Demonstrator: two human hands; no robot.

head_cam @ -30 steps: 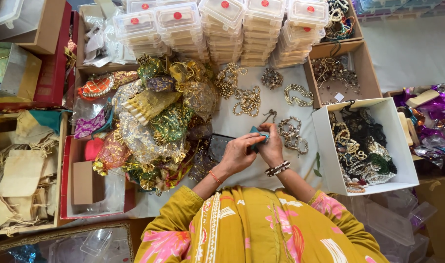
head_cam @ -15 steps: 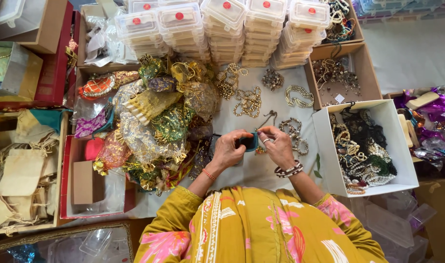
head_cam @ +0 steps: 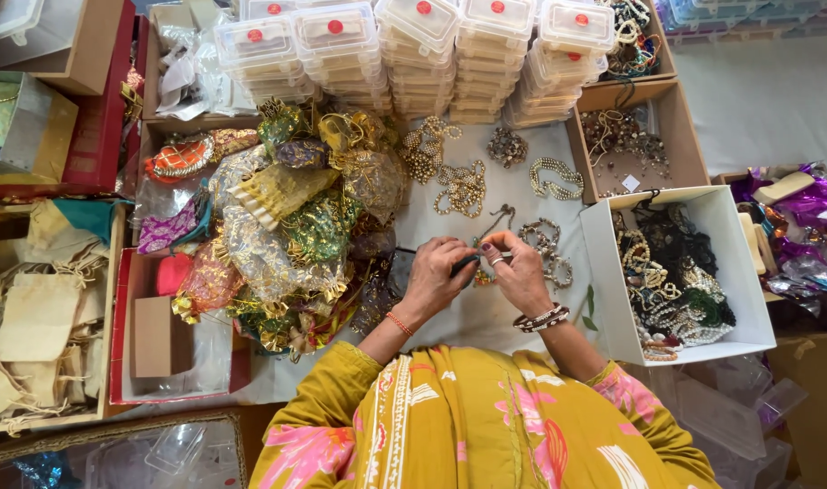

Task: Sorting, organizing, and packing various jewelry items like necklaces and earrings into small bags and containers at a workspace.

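Both hands have drawn closer over the white cloth [head_cam: 486, 317], beside the heap of organza pouches [head_cam: 287, 226]: left hand [head_cam: 436, 276] pinching a dark tool [head_cam: 463, 263], right hand [head_cam: 518, 270] gripping a small gold jewellery piece [head_cam: 482, 274], white box [head_cam: 749, 335] rightmost.

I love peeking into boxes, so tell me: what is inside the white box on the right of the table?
The white box holds a tangle of jewellery: pearl and bead strands, gold-toned pieces and some black ones. It lies heaped, so whatever is underneath, and the box's bottom, stay hidden.
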